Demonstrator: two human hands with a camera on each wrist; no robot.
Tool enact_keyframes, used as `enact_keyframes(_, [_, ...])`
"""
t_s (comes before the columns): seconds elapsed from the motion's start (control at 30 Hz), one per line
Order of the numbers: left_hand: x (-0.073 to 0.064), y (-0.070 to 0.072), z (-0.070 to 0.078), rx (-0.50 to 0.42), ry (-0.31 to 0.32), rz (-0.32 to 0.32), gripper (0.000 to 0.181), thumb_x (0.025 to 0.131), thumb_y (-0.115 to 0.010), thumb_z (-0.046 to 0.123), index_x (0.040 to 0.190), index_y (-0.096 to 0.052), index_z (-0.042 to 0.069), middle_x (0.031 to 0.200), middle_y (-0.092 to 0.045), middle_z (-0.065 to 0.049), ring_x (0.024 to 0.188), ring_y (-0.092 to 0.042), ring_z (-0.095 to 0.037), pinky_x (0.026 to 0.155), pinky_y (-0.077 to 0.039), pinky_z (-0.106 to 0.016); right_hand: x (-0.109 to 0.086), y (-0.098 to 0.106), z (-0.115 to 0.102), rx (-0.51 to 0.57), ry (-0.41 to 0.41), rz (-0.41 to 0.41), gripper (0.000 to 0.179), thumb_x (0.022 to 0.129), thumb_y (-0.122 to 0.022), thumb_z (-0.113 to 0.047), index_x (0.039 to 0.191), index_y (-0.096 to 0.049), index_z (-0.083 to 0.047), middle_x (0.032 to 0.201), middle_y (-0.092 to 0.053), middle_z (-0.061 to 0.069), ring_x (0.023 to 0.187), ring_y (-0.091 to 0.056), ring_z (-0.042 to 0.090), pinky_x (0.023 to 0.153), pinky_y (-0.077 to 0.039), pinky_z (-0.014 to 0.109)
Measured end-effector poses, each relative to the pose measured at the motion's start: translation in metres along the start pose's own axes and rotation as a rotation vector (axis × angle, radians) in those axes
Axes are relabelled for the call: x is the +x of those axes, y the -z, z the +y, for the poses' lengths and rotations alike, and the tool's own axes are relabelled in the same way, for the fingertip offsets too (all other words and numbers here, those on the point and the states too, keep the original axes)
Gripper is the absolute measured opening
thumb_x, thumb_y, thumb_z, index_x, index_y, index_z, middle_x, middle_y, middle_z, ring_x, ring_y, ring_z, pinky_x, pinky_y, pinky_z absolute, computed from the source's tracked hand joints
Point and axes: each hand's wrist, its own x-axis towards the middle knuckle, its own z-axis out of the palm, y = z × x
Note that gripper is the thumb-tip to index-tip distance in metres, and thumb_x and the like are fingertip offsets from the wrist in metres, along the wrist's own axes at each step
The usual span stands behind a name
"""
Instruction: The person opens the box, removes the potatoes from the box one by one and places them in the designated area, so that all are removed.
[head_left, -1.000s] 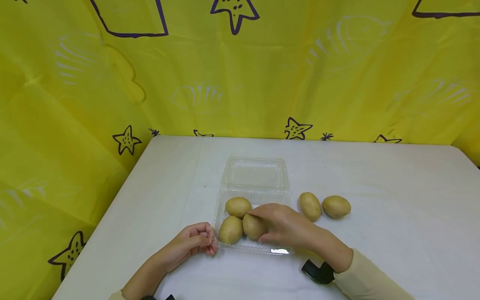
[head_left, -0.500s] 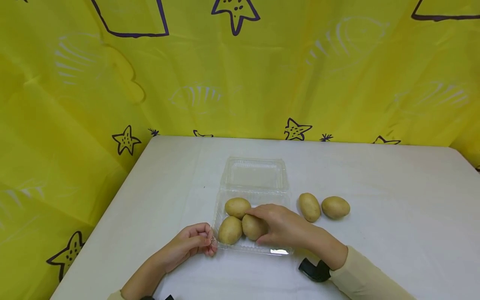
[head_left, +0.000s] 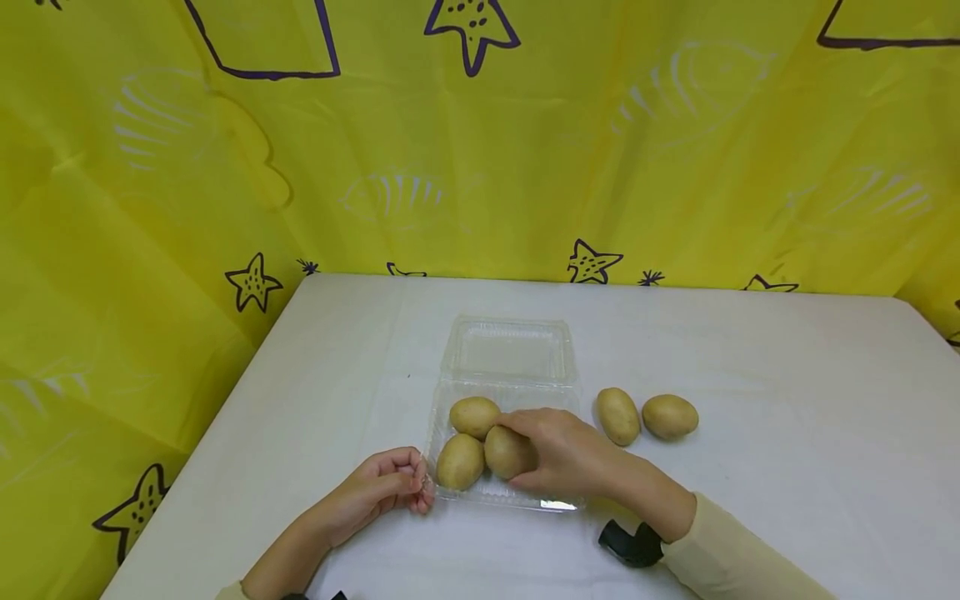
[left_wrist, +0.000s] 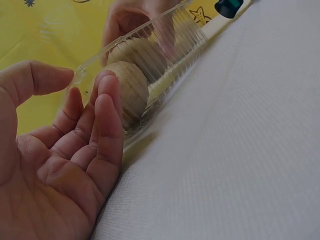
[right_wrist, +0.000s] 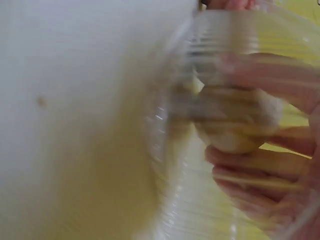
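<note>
Inside the right hand [head_left: 562,450], a potato [head_left: 507,453] is being gripped within the clear container [head_left: 517,499], whose rim [left_wrist: 120,44] the left hand [head_left: 388,483] is pinching, probably for steadiness.

Right sleeve [head_left: 742,552] — pale beige, plain, long, ending short of bare right hand [head_left: 562,454]. Black, curved piece [head_left: 632,544] beside it. Left sleeve [head_left: 234,591] — same beige, mostly out of frame; small black part [head_left: 340,595] nearby.
</note>
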Motion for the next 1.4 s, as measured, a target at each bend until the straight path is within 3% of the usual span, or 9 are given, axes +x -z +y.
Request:
enact_keyframes(0.27, [-0.001, 0.0, 0.0, 0.003, -0.006, -0.006, 0.011, 0.09, -0.042, 0.001, 0.092, -0.051, 0.007, 0.089, -0.057, -0.004, 0.083, -0.057, -0.014, 0.073, -0.045, -0.025, -0.008, 0.018, 0.004, -0.007, 0.05, 0.119, 0.054, 0.066, -0.08, -0.017, 0.112, -0.057, -0.001, 0.104, -0.063, 0.002, 0.096, -0.058, 0.015, 0.083, -0.046, 0.032])
enact_keyframes(0.47, [-0.001, 0.0, 0.0, 0.002, -0.003, -0.005, 0.011, 0.09, -0.042, 0.001, 0.092, -0.051, 0.006, 0.089, -0.057, -0.004, 0.083, -0.057, -0.014, 0.073, -0.045, -0.025, -0.019, 0.032, 0.007, -0.047, 0.007, 0.16, 0.055, 0.068, -0.08, -0.02, 0.116, -0.057, -0.003, 0.108, -0.062, 0.001, 0.099, -0.058, 0.015, 0.084, -0.046, 0.033])
enact_keyframes(0.7, [-0.001, 0.0, 0.0, 0.005, -0.007, -0.003, 0.012, 0.09, -0.041, 0.001, 0.092, -0.051, 0.006, 0.089, -0.057, -0.004, 0.083, -0.057, -0.014, 0.073, -0.045, -0.025, -0.03, 0.044, 0.016, -0.054, 0.009, 0.214, 0.057, 0.065, -0.082, -0.016, 0.115, -0.058, -0.001, 0.108, -0.063, 0.004, 0.096, -0.059, 0.015, 0.081, -0.048, 0.034])
enact_keyframes(0.97, [0.0, 0.0, 0.001, 0.005, -0.008, -0.006, 0.012, 0.09, -0.041, 0.001, 0.092, -0.051, 0.006, 0.089, -0.058, -0.004, 0.083, -0.057, -0.014, 0.073, -0.045, -0.025, -0.048, 0.059, 0.025, -0.04, -0.081, 0.278, 0.058, 0.062, -0.084, -0.013, 0.114, -0.06, -0.005, 0.108, -0.063, 0.001, 0.093, -0.059, 0.013, 0.076, -0.05, 0.034])
enact_keyframes(1.17, [0.0, 0.0, 0.001, 0.008, -0.006, -0.004, 0.012, 0.09, -0.041, 0.001, 0.092, -0.051, 0.006, 0.09, -0.058, -0.005, 0.083, -0.058, -0.014, 0.073, -0.046, -0.025, -0.061, 0.071, 0.032, -0.034, -0.083, 0.308, 0.057, 0.061, -0.084, -0.011, 0.113, -0.06, -0.006, 0.104, -0.063, -0.002, 0.084, -0.056, 0.007, 0.066, -0.049, 0.025])
enact_keyframes(1.4, [0.0, -0.001, 0.002, 0.013, 0.002, -0.001, 0.01, 0.09, -0.042, 0.001, 0.091, -0.051, 0.007, 0.089, -0.058, -0.004, 0.082, -0.057, -0.014, 0.073, -0.046, -0.025, -0.08, 0.085, 0.042, -0.091, -0.159, 0.338, 0.057, 0.062, -0.084, -0.014, 0.113, -0.06, -0.005, 0.107, -0.063, 0.001, 0.091, -0.058, 0.009, 0.08, -0.041, 0.012])
